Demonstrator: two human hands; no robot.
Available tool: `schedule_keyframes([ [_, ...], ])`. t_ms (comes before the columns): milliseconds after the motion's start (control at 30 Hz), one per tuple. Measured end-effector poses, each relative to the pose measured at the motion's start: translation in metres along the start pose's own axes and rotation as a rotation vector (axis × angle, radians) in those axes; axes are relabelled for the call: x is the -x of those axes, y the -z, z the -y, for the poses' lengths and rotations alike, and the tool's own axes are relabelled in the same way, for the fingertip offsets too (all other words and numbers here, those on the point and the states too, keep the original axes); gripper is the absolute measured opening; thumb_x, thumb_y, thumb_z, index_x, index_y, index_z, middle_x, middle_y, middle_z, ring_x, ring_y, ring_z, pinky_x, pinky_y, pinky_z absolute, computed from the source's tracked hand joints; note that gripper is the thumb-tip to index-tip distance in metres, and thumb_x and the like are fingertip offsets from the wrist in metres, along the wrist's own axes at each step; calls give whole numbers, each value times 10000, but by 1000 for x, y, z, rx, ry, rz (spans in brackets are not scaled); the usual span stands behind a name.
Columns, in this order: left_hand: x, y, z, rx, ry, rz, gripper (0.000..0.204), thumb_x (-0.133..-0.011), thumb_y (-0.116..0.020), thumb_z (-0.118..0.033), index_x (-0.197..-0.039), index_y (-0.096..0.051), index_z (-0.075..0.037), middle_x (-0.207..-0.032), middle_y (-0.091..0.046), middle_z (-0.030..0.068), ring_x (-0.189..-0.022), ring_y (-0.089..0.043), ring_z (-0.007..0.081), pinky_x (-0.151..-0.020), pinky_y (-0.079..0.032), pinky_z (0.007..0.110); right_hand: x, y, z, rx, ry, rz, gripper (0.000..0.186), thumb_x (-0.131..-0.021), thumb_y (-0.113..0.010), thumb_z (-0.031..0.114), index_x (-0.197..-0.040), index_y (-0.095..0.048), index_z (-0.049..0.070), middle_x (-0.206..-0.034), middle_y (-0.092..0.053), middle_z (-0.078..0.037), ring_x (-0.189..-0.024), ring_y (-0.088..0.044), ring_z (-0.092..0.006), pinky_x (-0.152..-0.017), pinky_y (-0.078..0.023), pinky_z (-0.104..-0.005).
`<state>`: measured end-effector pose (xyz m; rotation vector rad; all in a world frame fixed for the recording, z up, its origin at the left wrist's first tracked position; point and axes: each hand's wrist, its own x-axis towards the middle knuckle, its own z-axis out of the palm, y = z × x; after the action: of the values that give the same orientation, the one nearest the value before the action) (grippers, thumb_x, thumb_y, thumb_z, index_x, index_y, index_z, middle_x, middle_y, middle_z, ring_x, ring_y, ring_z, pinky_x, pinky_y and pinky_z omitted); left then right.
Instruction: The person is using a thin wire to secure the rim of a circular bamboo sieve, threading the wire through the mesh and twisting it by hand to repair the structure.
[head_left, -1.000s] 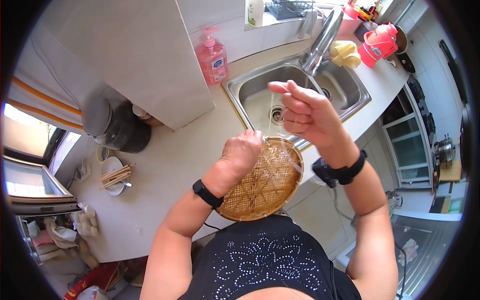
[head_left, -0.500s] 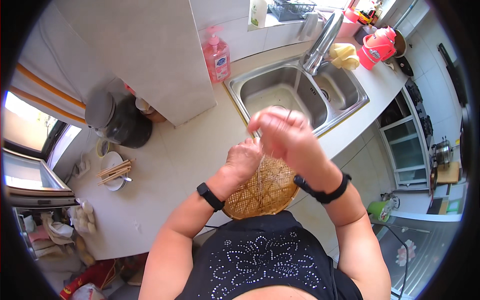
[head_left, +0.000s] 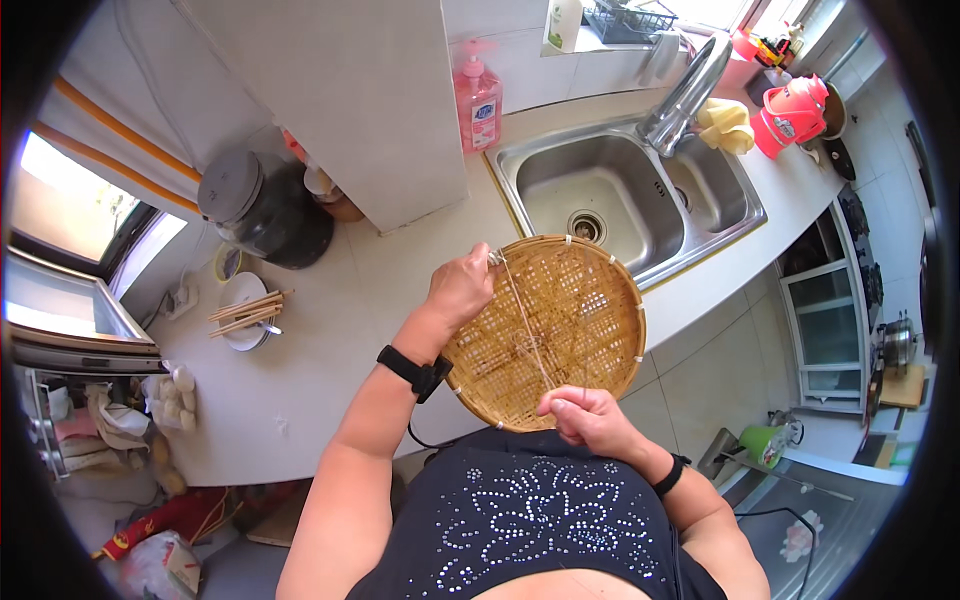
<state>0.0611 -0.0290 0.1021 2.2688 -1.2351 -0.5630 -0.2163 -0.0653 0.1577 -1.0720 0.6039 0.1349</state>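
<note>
A round woven bamboo basket (head_left: 560, 320) lies in front of me, between the counter's edge and my body. A thin pale string (head_left: 526, 325) crosses it, stretched between my two hands. My left hand (head_left: 462, 288) is closed at the basket's upper left rim, with a whitish bit of the string showing at its fingertips. Whether it grips the rim too, I cannot tell. My right hand (head_left: 590, 415) is closed in a pinch on the string's near end, over the basket's lower rim.
Beyond the basket is a double steel sink (head_left: 610, 200) with a faucet (head_left: 685, 95) and yellow cloth (head_left: 726, 126). A pink soap bottle (head_left: 478, 105) stands behind. On the left are a dark lidded jar (head_left: 270, 215) and a plate (head_left: 245, 295) with chopsticks (head_left: 245, 314).
My right hand has moved from above the sink edge down toward my body, drawing the string across the basket. More of the basket shows now; my left hand stays near its rim.
</note>
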Motion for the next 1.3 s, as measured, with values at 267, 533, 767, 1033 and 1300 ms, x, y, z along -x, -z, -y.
schedule_keyframes([
  [267, -1, 4, 6, 172, -346, -94, 268, -979, -435, -239, -1101, -549, -29, -1081, -621, 232, -941, -618, 409, -809, -495, 467, -18, -29, 32, 604, 263, 221, 166, -993, -517, 182, -1032, -651, 93, -709, -596, -111, -634, -584, -175, -647, -488, -311],
  [533, 27, -27, -12, 123, -200, 95, 307, -1013, -410, -293, -1085, -565, -38, -1043, -588, 194, -944, -599, 395, -825, -491, 470, 3, -11, 18, 406, 67, 291, 209, -1009, -508, 222, -1060, -654, 81, -781, -602, 37, -698, -516, -51, -703, -458, -227],
  [767, 32, -25, 8, 277, -236, 49, 329, -990, -472, -237, -1196, -545, 8, -1063, -604, 210, -978, -591, 394, -851, -485, 435, 17, 20, -22, -50, -175, -12, 210, -997, -538, 252, -1032, -673, 93, -634, -439, 83, -538, -357, -10, -495, -301, -176],
  [1033, 41, -31, 15, 211, -300, -74, 305, -942, -540, -150, -1184, -550, 36, -1052, -619, 230, -952, -606, 394, -838, -495, 419, 13, 33, -14, -195, -54, -253, 258, -997, -520, 266, -1151, -572, 66, -740, -470, 56, -601, -371, -24, -526, -318, -186],
  [1300, 44, -24, 14, 221, -286, -116, 302, -929, -569, -116, -1207, -550, -2, -1022, -638, 217, -870, -633, 380, -770, -520, 403, 1, 36, -45, 407, 111, -267, 221, -1002, -479, 139, -1127, -621, 25, -699, -506, 17, -644, -467, -57, -591, -421, -231],
])
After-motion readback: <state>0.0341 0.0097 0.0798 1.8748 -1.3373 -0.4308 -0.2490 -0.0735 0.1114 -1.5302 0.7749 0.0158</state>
